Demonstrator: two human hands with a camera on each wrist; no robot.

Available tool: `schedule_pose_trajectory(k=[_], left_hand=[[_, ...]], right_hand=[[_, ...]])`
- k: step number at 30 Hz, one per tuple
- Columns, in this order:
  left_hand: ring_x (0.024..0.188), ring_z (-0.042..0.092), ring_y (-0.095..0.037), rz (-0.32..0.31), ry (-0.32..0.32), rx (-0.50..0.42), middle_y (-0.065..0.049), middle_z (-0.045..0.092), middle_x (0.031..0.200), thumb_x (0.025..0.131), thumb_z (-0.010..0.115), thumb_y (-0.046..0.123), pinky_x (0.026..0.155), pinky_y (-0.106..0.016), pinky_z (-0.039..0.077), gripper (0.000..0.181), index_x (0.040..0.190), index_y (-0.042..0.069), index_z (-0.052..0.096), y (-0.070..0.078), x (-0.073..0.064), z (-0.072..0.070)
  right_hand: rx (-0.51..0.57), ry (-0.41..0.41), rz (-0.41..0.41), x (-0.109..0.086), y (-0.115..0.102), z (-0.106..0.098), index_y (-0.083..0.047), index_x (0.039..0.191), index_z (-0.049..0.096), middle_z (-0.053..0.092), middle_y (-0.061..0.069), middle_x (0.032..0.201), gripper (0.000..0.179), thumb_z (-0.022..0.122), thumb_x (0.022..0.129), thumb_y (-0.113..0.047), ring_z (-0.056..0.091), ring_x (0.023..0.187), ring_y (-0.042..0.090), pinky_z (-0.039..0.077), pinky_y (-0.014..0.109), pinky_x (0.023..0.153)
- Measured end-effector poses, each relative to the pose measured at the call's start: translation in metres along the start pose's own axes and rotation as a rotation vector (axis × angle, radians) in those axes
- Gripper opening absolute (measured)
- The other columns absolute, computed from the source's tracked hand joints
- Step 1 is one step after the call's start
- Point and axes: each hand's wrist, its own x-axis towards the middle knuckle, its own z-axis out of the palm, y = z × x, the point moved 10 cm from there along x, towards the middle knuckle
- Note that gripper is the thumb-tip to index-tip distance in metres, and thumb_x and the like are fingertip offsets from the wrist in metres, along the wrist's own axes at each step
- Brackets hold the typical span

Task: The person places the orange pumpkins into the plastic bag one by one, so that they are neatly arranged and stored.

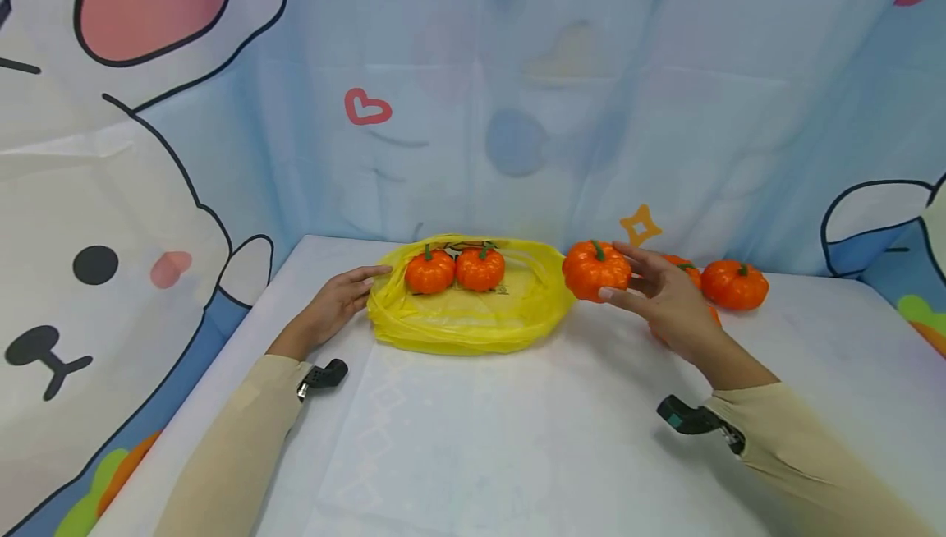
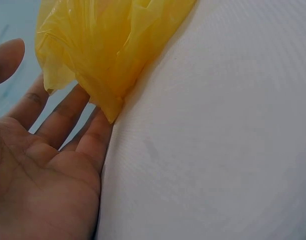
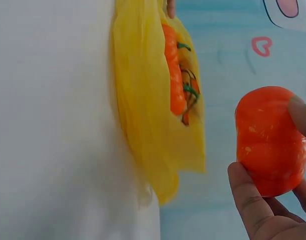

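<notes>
A small orange toy pumpkin (image 1: 595, 272) with a green stem is held off the table by my right hand (image 1: 676, 303), thumb and fingers on its sides. In the right wrist view that pumpkin (image 3: 270, 142) hangs apart from the yellow plastic bag (image 3: 138, 75). Two more pumpkins, one at left (image 1: 429, 273) and one at right (image 1: 480, 269), sit inside the open yellow bag (image 1: 458, 333). At the bag's left rim, my left hand (image 1: 331, 307) touches it with extended fingers. The left wrist view has those fingers (image 2: 63, 117) partly behind the plastic, thumb apart.
Right of my right hand stands another pumpkin (image 1: 734, 285). Others, including one at the back (image 1: 687, 271), are partly hidden by that hand. A white cloth covers the table (image 1: 473, 438). Behind it hangs a blue printed curtain (image 1: 458, 151).
</notes>
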Motion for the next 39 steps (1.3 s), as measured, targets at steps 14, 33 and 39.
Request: schedule_pose_trajectory(k=[14,33,39], left_hand=[[0.149,0.026,-0.024,-0.025,0.014,-0.011,-0.005,0.022,0.164,0.106,0.039,0.016,0.100,-0.013,0.046,0.044,0.148,0.004,0.042,-0.002,0.004,0.002],[0.149,0.027,-0.024,-0.025,0.018,-0.020,-0.006,0.025,0.163,0.106,0.039,0.014,0.100,-0.014,0.047,0.043,0.147,0.003,0.043,0.000,0.006,0.005],[0.149,0.027,-0.024,-0.031,0.020,-0.018,-0.006,0.026,0.163,0.106,0.039,0.014,0.101,-0.014,0.046,0.043,0.147,0.002,0.042,-0.001,0.006,0.006]], right_hand=[[-0.037,0.056,0.067,0.060,0.005,0.061,-0.013,0.154,0.033,0.036,0.019,0.156,0.078,0.074,0.089,-0.024,0.042,0.138,0.042,0.046,0.051,0.107],[-0.278,0.030,0.119,0.069,0.012,0.085,0.002,0.154,0.023,0.033,0.025,0.156,0.074,0.063,0.096,-0.023,0.033,0.143,0.042,0.030,0.054,0.118],[-0.355,0.003,0.153,0.066,0.012,0.088,0.003,0.154,0.022,0.032,0.026,0.156,0.073,0.061,0.098,-0.024,0.033,0.143,0.043,0.030,0.055,0.118]])
